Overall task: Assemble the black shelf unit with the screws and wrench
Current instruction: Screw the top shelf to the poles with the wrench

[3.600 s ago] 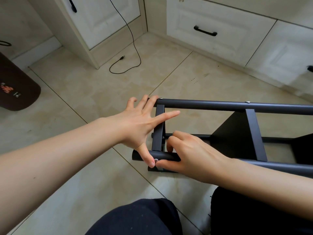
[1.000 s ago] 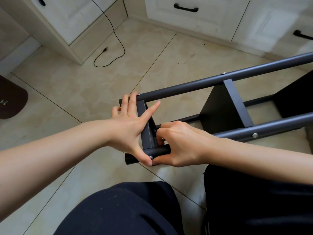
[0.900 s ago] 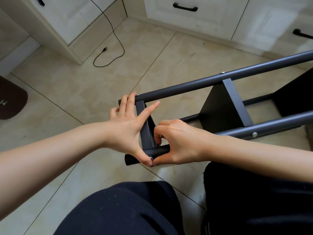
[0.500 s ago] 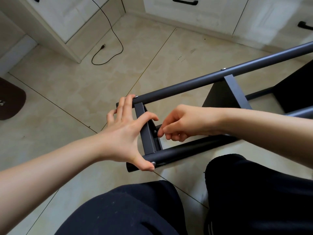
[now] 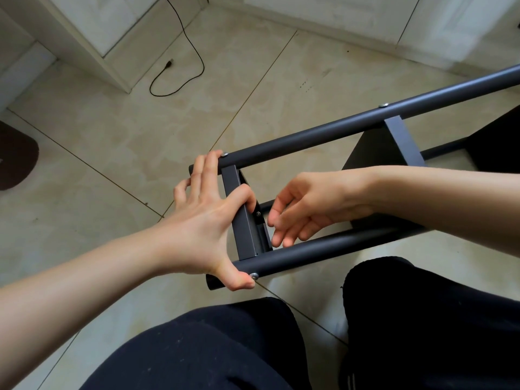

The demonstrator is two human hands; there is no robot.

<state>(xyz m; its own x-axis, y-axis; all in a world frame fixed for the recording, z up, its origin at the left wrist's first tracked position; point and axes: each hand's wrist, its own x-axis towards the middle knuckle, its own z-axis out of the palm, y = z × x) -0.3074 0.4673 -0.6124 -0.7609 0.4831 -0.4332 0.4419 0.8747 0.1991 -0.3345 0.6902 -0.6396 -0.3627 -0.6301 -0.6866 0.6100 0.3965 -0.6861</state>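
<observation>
A dark brown rounded mat [image 5: 17, 156] lies at the left edge of the glossy beige tiled floor [image 5: 112, 130], a thin black cable [image 5: 180, 80] curling beside white panelled cabinets [image 5: 92, 26]. My left hand [image 5: 205, 220] spreads wide across the end of the matte black metal shelf unit [image 5: 309, 142], lying on its side before my knees: fingertips on the far round tube, index finger hooked over the flat crossbar, thumb beside a small silver screw [image 5: 254, 275] in the near tube. Three screw heads show (others may be hidden). My right hand [image 5: 306, 206] hovers loosely curled, holding nothing, between the two tubes.
</observation>
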